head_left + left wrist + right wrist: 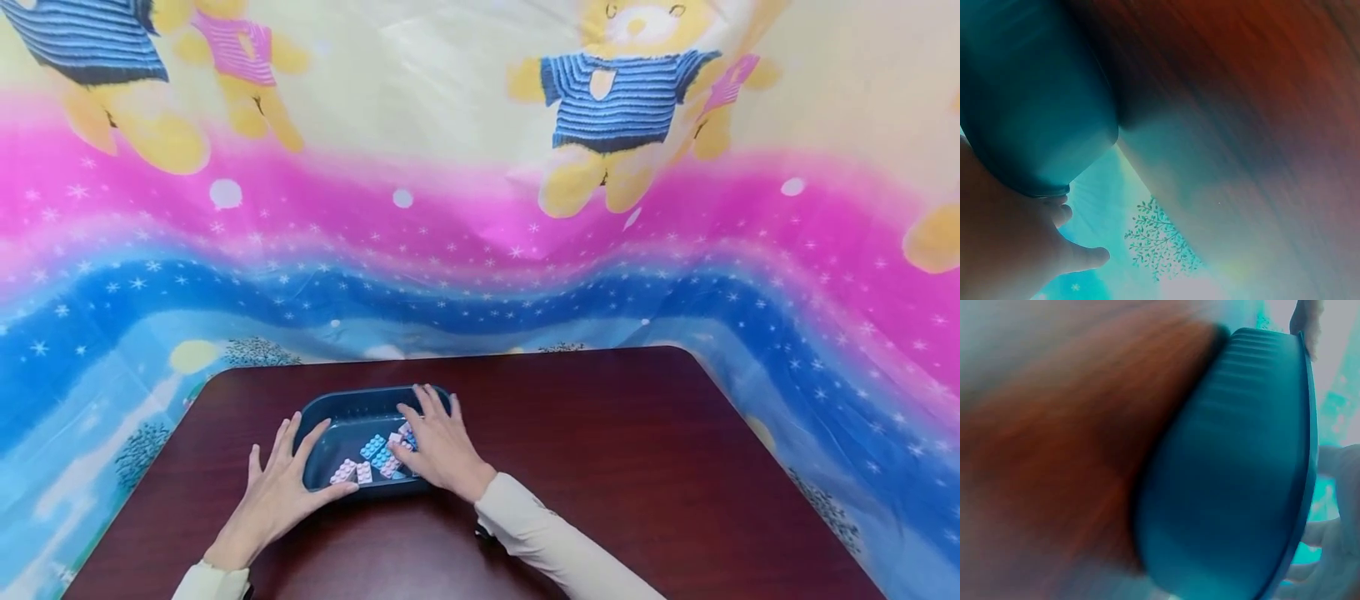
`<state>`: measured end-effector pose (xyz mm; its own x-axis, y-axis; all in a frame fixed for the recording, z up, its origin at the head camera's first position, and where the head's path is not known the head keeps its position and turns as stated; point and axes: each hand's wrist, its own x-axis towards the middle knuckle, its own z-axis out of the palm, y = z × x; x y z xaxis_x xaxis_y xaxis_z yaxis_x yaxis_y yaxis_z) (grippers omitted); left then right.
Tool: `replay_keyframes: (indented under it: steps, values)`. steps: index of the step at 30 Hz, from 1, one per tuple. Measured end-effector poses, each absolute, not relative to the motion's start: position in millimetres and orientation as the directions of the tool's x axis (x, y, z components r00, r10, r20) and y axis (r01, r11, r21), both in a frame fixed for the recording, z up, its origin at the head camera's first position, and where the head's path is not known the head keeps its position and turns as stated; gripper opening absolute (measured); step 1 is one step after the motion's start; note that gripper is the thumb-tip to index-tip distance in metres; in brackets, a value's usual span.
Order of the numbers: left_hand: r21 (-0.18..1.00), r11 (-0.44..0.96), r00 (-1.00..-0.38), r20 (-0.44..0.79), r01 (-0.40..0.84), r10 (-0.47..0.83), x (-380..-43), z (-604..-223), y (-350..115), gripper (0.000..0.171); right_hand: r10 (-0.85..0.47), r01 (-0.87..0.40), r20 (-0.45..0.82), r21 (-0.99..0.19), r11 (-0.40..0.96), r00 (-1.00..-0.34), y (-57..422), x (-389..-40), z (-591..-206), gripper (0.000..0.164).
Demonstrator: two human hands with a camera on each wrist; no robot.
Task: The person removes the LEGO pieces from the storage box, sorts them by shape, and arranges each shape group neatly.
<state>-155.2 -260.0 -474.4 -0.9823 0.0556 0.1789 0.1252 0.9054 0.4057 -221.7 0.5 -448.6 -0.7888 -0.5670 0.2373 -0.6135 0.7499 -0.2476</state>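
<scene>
Bright, even light in the head view, with a soft sheen on the table! Over to both wrist views, and it's murky: teal cast, hazy glare, smeared detail, dark shadow hugging the tray.

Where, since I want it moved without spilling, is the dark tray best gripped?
Likely hold the tray by its rim at both short ends, from left and right: its long shape, projecting lip and the scattered bricks inside favour a level grip.
</scene>
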Motion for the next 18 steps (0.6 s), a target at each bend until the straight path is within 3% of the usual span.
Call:
replay_keyframes:
  steps: [5,18]
  values:
    - [0.417,0.900,-0.983,0.177,0.126,0.056,-155.3,-473.9,-258.5,0.105,-0.622,-0.665,0.265,-0.116,0.738,-0.737,-25.0,-234.0,-450.2,0.034]
    - [0.418,0.903,-0.988,0.150,0.099,0.038,-154.7,-474.2,-257.9,0.107,-0.634,-0.648,0.146,-0.084,0.757,-0.760,-39.7,-242.8,-468.0,0.025]
